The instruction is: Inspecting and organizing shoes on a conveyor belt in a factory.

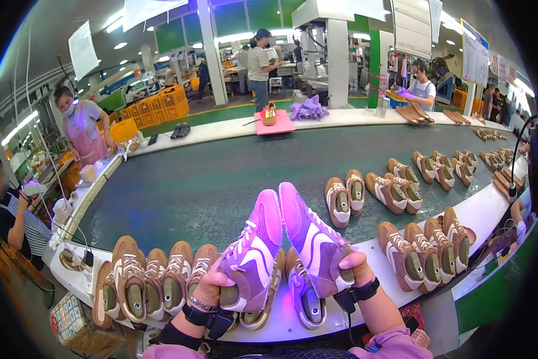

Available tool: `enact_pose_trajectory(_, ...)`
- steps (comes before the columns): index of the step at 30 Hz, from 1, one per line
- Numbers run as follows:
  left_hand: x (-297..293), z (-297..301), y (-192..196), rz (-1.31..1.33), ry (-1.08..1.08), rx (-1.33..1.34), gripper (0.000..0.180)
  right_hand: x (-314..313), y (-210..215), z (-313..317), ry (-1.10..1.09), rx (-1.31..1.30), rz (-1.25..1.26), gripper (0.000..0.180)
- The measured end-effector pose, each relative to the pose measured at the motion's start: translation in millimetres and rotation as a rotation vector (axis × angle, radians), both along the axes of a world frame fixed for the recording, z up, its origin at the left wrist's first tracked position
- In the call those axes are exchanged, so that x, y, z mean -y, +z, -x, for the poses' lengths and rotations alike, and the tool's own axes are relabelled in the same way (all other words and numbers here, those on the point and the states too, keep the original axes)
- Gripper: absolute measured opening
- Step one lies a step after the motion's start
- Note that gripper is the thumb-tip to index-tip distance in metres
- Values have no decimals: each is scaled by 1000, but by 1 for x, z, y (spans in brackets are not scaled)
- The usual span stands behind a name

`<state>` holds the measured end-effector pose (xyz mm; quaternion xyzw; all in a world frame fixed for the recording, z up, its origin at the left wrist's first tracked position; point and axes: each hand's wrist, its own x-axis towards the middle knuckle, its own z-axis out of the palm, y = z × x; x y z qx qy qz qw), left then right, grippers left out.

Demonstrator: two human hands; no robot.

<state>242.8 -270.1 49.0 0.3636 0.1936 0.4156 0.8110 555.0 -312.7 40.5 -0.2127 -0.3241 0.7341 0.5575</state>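
My left hand [210,286] grips a sneaker [258,254] by its heel end, thumb at the collar. In my right hand [359,269] is a second sneaker [312,239], also held near the heel. Both are raised with toes up and leaning together, their white curved side stripes facing me under purple light. Below them another pair of sneakers, including the right one [306,299], stands on the white ledge [281,333], partly hidden by the held shoes. Black bands with small boxes are strapped round both my wrists.
Brown sneakers [131,272] line the ledge at left, with more [424,254] at right. Pairs [394,188] stand on the dark green conveyor [221,161]. A pink board [276,124] and purple cloth [309,109] lie on the far ledge. Co-workers stand at left and far right.
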Motion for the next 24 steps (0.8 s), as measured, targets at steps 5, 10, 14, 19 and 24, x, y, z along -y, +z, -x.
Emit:
enact_pose_trajectory(5,0,-1,10,-181,62,-60,93,1,16,1,-109,180,-159,92)
enact_pose_trajectory(10,-2,-11,21,-607,279,-214,100,2,23,8,-304,590,-453,79)
enact_pose_trajectory(14,-10,-24,15,-1052,563,-491,120,-12,15,30,-595,827,-794,79)
enact_pose_trajectory(19,-2,-29,3,-1021,493,-510,132,-21,-1,43,-692,963,-985,80)
enact_pose_trajectory(24,-3,-19,2,-1064,424,-626,134,-19,11,48,-714,927,-1049,83)
